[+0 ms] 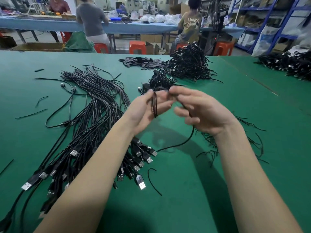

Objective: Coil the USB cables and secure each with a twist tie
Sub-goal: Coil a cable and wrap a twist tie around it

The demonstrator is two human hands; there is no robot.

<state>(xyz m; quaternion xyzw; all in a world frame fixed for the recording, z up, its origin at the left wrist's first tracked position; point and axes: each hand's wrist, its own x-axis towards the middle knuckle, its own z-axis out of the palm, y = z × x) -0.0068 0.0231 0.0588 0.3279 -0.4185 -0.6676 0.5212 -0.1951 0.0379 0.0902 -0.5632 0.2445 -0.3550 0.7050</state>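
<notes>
Here, the green table (218, 190) lay under everything I handled. On its left, the bundle of uncoiled USB cables (94, 105) fanned from far ends down to plugs near my left forearm. At the far edge sat the heap of coiled cables (186, 64), with a smaller pile (159, 81) just in front of it. Loose twist ties (252, 142) lay to the right, beneath my right wrist. My left hand (148, 111) held a small coil (154, 105) pinched between thumb and fingers. My right hand (200, 111) had its fingers curled round the same cable (183, 142), whose tail hung down to the table. Both hands were motion-blurred.
</notes>
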